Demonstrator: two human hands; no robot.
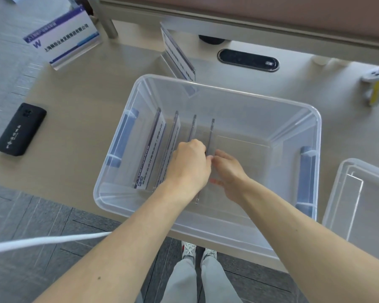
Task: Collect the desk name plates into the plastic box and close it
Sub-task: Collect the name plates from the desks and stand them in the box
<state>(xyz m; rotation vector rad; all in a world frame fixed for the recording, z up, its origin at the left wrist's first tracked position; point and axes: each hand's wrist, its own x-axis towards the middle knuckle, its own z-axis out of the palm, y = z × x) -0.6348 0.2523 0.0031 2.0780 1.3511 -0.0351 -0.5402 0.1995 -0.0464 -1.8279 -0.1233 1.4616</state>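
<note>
A clear plastic box (228, 92) stands open on the desk. Several acrylic name plates stand on edge in its left half, such as one (153, 147) near the left wall. Both my hands are inside the box at the rightmost plate (211, 132). My left hand (189, 165) grips its upper edge with curled fingers. My right hand (228, 173) pinches the same plate from the right side. Two more name plates stand on the desk: one (64, 38) at the far left, another (177, 53) just behind the box. The clear lid (359, 193) lies to the right.
A black case (20, 129) lies on the desk at the left. A black oval cable port (247, 60) sits behind the box, and a white and yellow object (374, 86) at the far right. A white cable (46, 240) crosses below the desk edge.
</note>
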